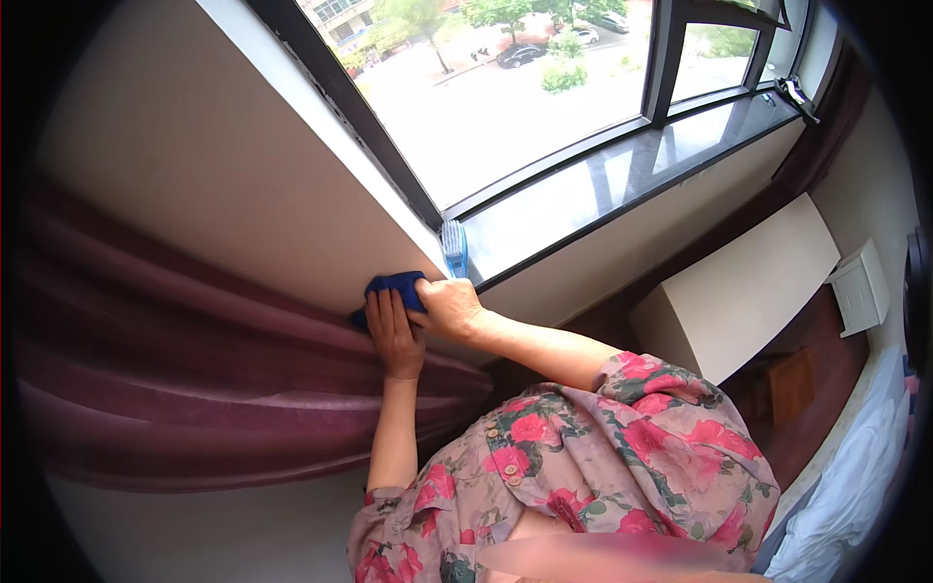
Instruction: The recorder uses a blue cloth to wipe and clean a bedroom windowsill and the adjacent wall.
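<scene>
Blue cloth (406,285) is lying against the pale wall (233,185), just beside the near corner of the window sill (573,194). The left hand (393,335) is resting on this cloth, its fingers stretching upward over the fabric; its thumb is not showing clearly, so I cannot tell whether it is pinching the cloth. Close beside it, the right hand (452,306) is curling into a loose fist, and its thumb is pointing toward the edge of the cloth. A blue brush (454,245) with pale bristles is standing out just above this hand; whether the fingers are gripping its lower end, I cannot tell. Purple curtain (194,360) is hanging along the wall, behind the left wrist. Over the sill, a dark-framed window (525,117) is letting in bright daylight.
</scene>
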Demonstrator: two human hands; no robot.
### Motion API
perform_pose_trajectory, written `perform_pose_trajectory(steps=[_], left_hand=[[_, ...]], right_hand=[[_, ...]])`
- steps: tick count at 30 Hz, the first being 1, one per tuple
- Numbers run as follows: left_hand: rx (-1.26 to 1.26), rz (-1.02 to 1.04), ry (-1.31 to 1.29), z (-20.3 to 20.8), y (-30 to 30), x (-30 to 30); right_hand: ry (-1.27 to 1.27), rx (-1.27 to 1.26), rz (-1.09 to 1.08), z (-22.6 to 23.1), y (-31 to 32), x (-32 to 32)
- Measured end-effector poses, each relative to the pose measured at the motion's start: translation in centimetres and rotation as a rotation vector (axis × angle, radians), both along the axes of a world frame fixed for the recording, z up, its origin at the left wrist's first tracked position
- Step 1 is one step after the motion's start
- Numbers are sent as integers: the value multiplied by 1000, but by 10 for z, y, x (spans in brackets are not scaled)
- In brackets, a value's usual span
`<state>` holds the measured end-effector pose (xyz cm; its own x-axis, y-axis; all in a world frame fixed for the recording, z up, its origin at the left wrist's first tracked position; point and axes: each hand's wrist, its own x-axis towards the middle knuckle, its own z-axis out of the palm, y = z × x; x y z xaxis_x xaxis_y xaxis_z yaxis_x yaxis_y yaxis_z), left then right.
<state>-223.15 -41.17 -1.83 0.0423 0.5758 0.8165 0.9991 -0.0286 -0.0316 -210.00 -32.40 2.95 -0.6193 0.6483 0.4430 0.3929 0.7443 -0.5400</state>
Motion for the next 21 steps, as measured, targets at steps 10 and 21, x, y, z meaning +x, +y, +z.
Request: perform_pose_trajectory(steps=[10, 21], left_hand=[[4, -191, -342, 24, -12, 23], [-160, -432, -339, -10, -26, 32]], right_hand=[[189, 45, 22, 14, -12, 21], [198, -125, -54, -22, -45, 75]])
